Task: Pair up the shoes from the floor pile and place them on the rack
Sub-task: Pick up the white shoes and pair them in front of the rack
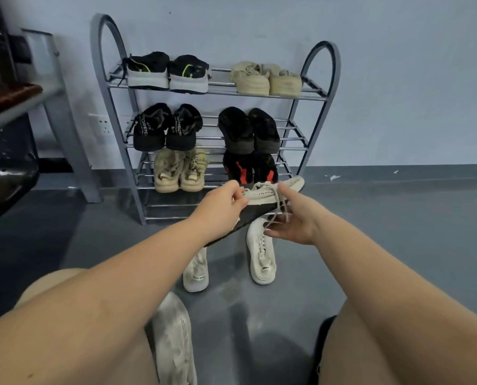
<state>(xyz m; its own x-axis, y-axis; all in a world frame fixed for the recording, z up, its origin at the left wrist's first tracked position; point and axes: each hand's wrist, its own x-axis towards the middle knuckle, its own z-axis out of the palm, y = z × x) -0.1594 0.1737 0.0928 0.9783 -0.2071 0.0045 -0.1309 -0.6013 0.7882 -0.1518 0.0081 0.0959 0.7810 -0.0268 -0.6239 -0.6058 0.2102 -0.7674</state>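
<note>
Sneaker (270,194) hangs before the rack (319,79), at 12 o'clock from my knees; my left hand (223,208) grips its heel, my right hand (295,220) pinches the laces, so nothing dangles

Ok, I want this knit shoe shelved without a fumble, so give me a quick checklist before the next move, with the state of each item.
1. Left hand has a grip on the knit shoe: ok, fingers curl round its edge.
2. Right hand steadies it: ok, touching the laces, though a firm hold cannot be told.
3. Free space on the rack: ok, the bottom shelf shows bare bars.
4. Matching mate located: cannot tell; the grey-white shoe between the knees may be it.
5. Laces free of snags: not ok, they dangle over the white sneakers on the floor.
</note>
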